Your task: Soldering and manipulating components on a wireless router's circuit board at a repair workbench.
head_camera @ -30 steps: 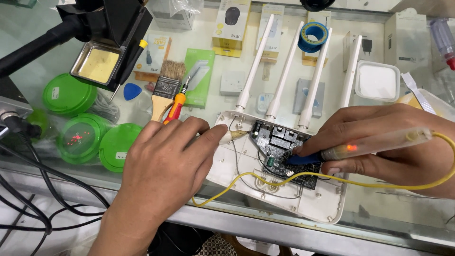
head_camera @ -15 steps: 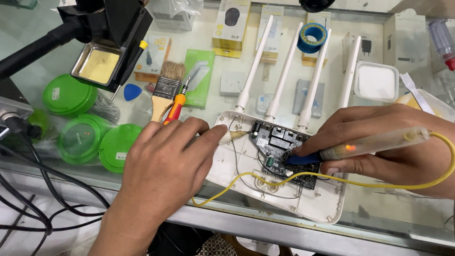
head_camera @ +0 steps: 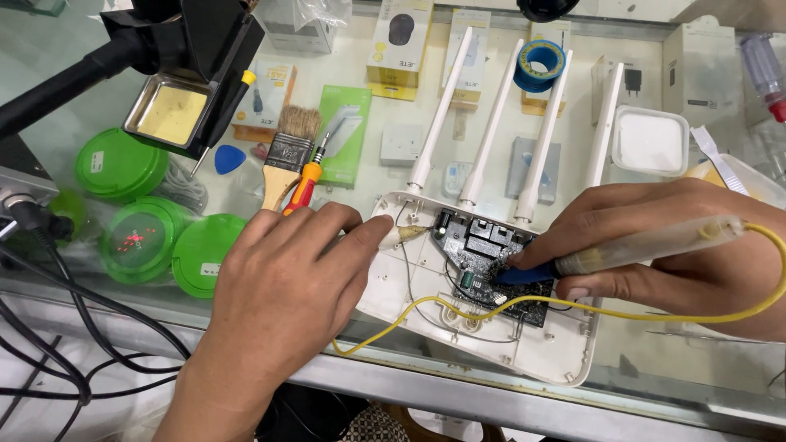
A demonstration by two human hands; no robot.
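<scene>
nothing moved: right hand keeps soldering iron on router.

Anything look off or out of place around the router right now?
The router lies with its cover off and its circuit board bare, and its near corner juts past the counter's metal edge. The left hand steadies it; the right hand holds a soldering pen.

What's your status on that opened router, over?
Left hand pressing the router shell edge. Right hand holds soldering pen, tip on the circuit board. Yellow cable trails across shell.
</scene>
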